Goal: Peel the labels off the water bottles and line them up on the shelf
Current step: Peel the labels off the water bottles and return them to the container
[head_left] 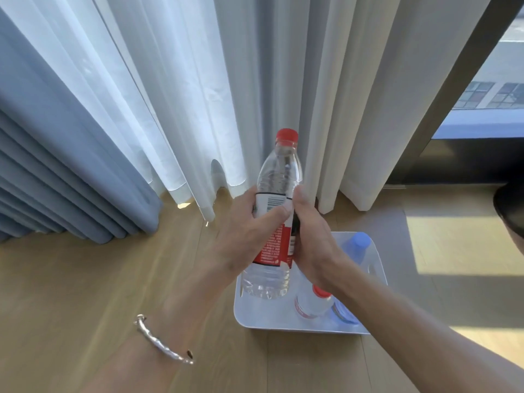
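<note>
I hold a clear water bottle (279,171) with a red cap upright above the floor, its red and white label (273,245) still wrapped round the middle. My left hand (249,234) grips the bottle over the label, thumb across the front. My right hand (310,236) grips the bottle's right side at the label's edge, thumb up by the barcode. Below, a white tray (255,313) holds a small red-capped bottle (314,303) with a label and a blue-capped bottle (358,246). A further blue-labelled piece (344,312) lies beside them, partly hidden by my right arm.
The tray sits on a wooden floor (85,293). White sheer curtains (184,95) and blue-grey drapes (42,165) hang behind. A window (496,95) with a dark sill is at the right. A dark rounded object (510,211) juts in at the right edge.
</note>
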A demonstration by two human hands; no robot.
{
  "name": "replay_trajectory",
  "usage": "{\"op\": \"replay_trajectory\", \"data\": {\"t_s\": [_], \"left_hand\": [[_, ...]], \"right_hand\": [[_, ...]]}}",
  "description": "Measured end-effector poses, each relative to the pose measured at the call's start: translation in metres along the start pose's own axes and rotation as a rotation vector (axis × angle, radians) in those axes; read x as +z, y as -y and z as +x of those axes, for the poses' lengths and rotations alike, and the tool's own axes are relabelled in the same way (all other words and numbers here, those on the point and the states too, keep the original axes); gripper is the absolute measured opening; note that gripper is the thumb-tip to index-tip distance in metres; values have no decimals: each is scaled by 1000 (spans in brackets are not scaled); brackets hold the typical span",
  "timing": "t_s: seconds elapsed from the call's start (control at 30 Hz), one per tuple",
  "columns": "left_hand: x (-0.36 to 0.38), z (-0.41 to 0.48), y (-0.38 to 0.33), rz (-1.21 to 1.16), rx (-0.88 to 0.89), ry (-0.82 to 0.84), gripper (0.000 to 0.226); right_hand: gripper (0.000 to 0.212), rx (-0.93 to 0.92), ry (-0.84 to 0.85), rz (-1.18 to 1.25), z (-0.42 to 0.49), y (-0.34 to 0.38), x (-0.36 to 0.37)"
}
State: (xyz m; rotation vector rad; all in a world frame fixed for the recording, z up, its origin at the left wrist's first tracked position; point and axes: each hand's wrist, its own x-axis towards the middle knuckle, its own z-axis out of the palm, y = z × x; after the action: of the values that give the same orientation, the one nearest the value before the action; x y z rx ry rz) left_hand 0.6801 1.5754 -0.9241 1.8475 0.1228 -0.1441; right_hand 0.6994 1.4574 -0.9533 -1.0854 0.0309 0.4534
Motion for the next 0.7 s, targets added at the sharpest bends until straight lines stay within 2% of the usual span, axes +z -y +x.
{"op": "replay_trajectory", "data": {"t_s": [0.1, 0.23, 0.43, 0.53, 0.7], "left_hand": [[5, 3, 4, 123, 26, -13, 53], [7, 0, 8, 152, 83, -60, 51], [8, -6, 17, 323, 51, -160, 80], [5, -7, 25, 327, 91, -152, 80], [10, -10, 25, 314, 136, -129, 65]], "right_hand": [[67, -26, -27, -2, 0, -5, 0], [73, 13, -8, 52, 0, -5, 2], [69, -1, -10, 22, 2, -7, 6], [54, -6, -4, 6, 1, -5, 7], [71, -10, -5, -5, 1, -8, 11]]}}
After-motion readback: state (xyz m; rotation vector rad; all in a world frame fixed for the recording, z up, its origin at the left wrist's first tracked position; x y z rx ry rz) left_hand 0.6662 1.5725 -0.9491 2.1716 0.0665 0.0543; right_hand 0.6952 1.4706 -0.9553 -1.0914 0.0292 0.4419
